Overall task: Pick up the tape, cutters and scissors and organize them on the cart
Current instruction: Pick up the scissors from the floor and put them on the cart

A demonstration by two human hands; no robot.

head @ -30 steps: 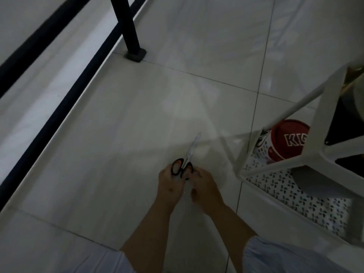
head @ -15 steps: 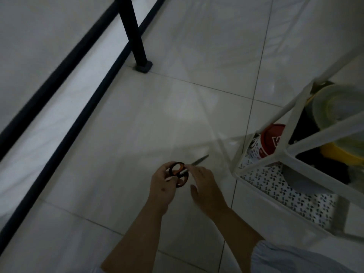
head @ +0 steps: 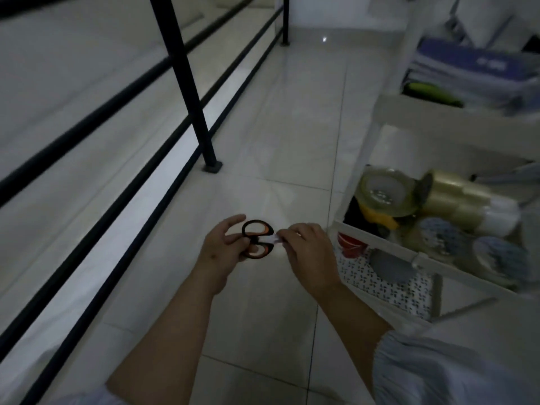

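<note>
Between my fingertips sits one pair of black-and-orange-handled steel scissors (head: 258,239): my left hand (head: 223,252) curls around the handle loops, my right hand (head: 306,252) pinches the blades, which point right. A second ago both hands were low at the floor tiles (head: 277,127); now the scissors are lifted clear and the white plastic cart (head: 409,255) has come close on my right, so placement looks like the next step. Counted on the cart's middle shelf: about four clear tape rolls (head: 385,191), blurred, plus one yellow item I cannot identify. One red-lidded tub (head: 350,244) sits on the perforated shelf below.
</note>
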